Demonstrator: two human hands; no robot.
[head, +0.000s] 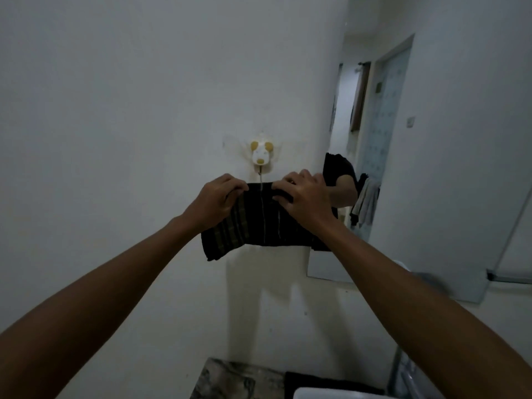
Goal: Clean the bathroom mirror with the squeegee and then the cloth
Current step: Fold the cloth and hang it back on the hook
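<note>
A dark checked cloth [259,226] hangs flat against the white wall just below a dog-shaped wall hook [261,156]. My left hand [218,197] grips the cloth's upper left edge. My right hand [302,194] grips its upper right edge. The bathroom mirror [403,168] is mounted to the right of the cloth and reflects a doorway, hanging towels and part of a person's arm in a dark sleeve. No squeegee is in view.
A marbled countertop [230,381] and the corner of a white basin [322,394] lie below at the bottom edge. A light switch [410,121] shows in the mirror's reflection. The bare white wall [115,110] fills the left side.
</note>
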